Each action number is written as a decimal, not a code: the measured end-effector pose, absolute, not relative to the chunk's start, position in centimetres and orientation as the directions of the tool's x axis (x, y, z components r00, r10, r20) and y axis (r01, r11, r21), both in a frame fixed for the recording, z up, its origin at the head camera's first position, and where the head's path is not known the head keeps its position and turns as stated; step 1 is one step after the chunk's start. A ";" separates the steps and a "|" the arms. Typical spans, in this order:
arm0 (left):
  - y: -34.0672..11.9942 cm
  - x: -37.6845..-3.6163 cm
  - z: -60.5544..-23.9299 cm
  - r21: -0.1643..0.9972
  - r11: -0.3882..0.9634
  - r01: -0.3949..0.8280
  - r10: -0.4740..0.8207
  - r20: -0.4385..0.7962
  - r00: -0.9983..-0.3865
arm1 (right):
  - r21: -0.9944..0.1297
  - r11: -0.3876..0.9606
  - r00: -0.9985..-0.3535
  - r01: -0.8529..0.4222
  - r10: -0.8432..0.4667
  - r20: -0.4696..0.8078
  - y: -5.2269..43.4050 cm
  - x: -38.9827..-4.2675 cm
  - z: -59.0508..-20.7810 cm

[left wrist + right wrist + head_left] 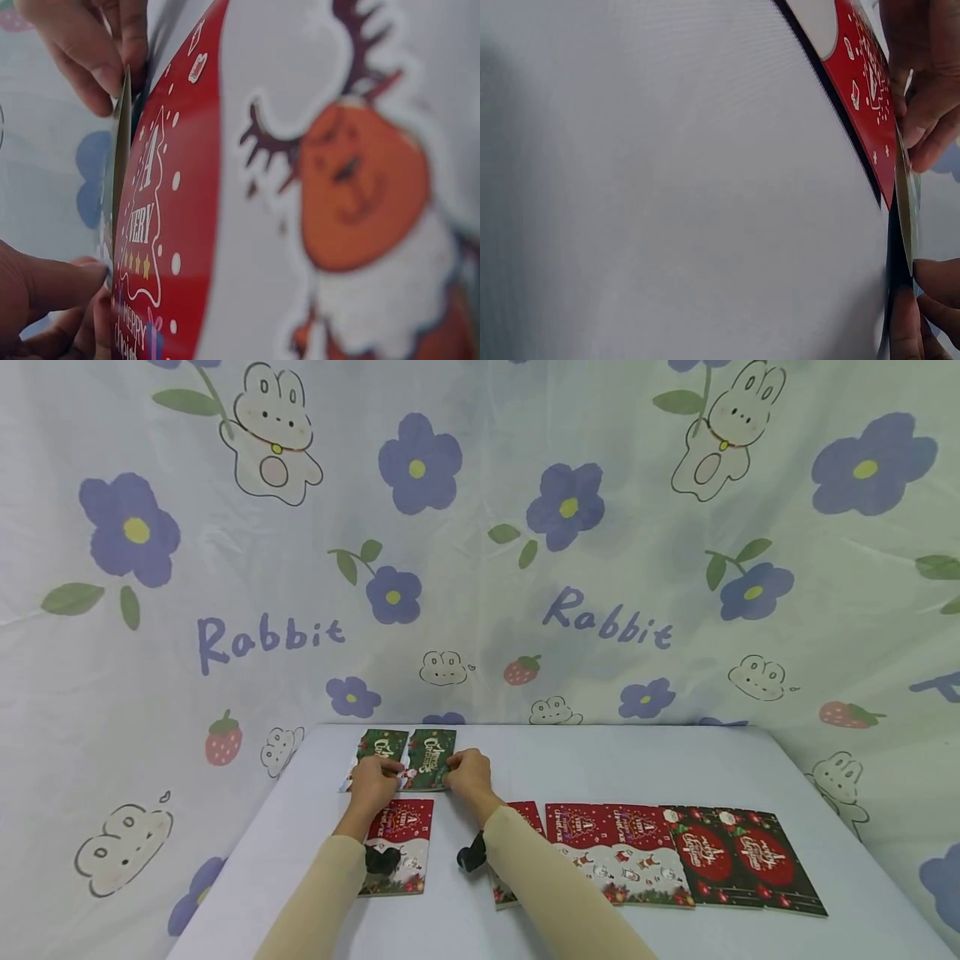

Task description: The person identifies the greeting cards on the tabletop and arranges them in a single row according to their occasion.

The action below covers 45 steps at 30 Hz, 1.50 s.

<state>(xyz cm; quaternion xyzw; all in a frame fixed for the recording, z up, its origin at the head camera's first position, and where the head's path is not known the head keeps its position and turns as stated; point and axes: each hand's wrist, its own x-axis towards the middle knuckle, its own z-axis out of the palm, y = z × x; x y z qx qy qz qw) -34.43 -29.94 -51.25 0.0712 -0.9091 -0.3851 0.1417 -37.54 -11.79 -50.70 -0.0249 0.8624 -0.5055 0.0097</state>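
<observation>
Both hands are at a green Christmas card (433, 756) with gold lettering, at the back left of the table. My left hand (375, 783) pinches its lower left edge, overlapping a second green card (386, 742) to the left. On the opposite side, my right hand (472, 777) grips the right edge between thumb and fingers. The left wrist view shows the card nearly edge-on, with the left-hand thumb (71, 281) against it. In the right wrist view, right-hand fingers (907, 322) hold its lower end. A red-and-white card (408, 852) lies just in front, partly behind the left wrist.
Right of the right forearm lie two red-and-white cards (648, 860) side by side, then dark cards with red circles (765, 852). Another red card (528, 814) is partly covered by that forearm. A rabbit-and-flower curtain (480, 568) hangs behind the white table (600, 760).
</observation>
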 end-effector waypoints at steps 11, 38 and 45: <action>-30.2 -34.8 -51.7 0.716 0.696 -0.044 -0.247 0.182 -0.952 | -0.843 0.536 -0.998 -0.038 -0.054 0.010 -12.1 -37.5 -50.7; -30.0 -34.6 -51.6 0.720 0.692 -0.038 -0.241 0.181 -0.954 | -0.811 0.583 -0.998 -0.052 -0.047 0.031 -12.8 -37.2 -50.4; -29.9 -34.5 -51.5 0.722 0.690 -0.039 -0.240 0.178 -0.954 | -0.815 0.578 -0.999 -0.044 -0.044 0.022 -12.8 -37.3 -50.7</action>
